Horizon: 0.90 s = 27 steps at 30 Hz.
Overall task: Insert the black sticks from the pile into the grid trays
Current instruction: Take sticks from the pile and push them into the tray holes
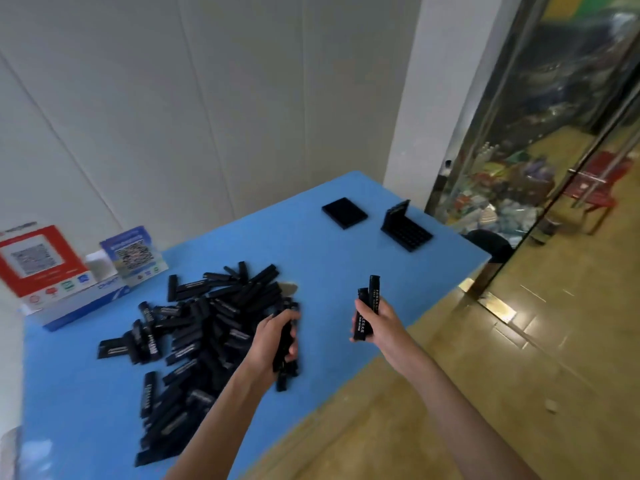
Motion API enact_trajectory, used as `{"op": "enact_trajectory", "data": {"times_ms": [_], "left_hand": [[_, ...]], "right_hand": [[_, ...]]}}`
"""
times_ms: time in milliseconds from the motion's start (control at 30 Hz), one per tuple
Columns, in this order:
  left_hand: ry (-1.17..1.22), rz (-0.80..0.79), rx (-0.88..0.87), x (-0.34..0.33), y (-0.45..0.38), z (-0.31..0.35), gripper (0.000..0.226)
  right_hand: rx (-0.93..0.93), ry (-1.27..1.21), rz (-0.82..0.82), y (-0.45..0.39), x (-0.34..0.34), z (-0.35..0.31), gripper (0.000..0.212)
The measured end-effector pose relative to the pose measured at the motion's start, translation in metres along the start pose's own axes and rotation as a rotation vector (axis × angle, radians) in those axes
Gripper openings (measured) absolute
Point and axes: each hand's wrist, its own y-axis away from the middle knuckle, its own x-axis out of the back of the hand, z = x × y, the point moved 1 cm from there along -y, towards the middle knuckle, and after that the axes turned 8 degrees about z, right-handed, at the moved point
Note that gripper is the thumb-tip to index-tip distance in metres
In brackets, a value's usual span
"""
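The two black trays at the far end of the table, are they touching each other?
Apart. The head view shows bare blue table between the flat tray and the open tray.

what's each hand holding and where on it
Left hand grips black sticks around mid-length; right hand holds two sticks by their lower halves.

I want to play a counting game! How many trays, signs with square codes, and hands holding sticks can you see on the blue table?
Black grid trays: 2, one flat, one with a raised part
Signs with square codes: 2, red and blue
Hands holding black sticks: 2, left hand, right hand
Total: 6
The pile of sticks is too jumbled to count.
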Motion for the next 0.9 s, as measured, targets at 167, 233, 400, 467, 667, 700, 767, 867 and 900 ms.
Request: {"op": "enact_trajectory", "data": {"times_ms": [167,233,400,467,667,700,767,867,900], "left_hand": [[-0.054,-0.048,0.011,-0.111,0.017,-0.026,0.015],[-0.070,-0.039,-0.002,-0.148,0.021,-0.030,0.018],[-0.093,-0.010,-0.033,-0.215,0.023,-0.032,0.022],[-0.103,-0.009,-0.052,-0.237,0.019,-0.029,0.024],[-0.111,-0.015,-0.090,-0.291,-0.013,-0.027,0.028],[-0.106,-0.013,-0.093,-0.301,-0.021,-0.028,0.029],[-0.098,-0.015,-0.104,-0.320,-0.038,-0.029,0.031],[-0.083,-0.035,-0.114,-0.349,-0.067,-0.026,0.034],[-0.073,-0.039,-0.112,-0.358,-0.077,-0.024,0.036]], "right_hand": [[0.021,0.020,0.008,-0.012,0.123,-0.011,0.015],[0.031,0.019,0.017,-0.018,0.165,-0.020,0.012],[0.042,0.036,0.027,-0.035,0.236,-0.039,0.012],[0.036,0.034,0.031,-0.046,0.255,-0.044,0.013],[0.001,-0.025,-0.005,-0.088,0.282,-0.060,0.013],[-0.001,-0.031,-0.024,-0.097,0.285,-0.065,0.013],[-0.006,-0.036,-0.055,-0.117,0.288,-0.074,0.015],[-0.004,0.035,-0.079,-0.154,0.290,-0.087,0.017],[-0.003,0.078,-0.090,-0.168,0.289,-0.093,0.020]]}}
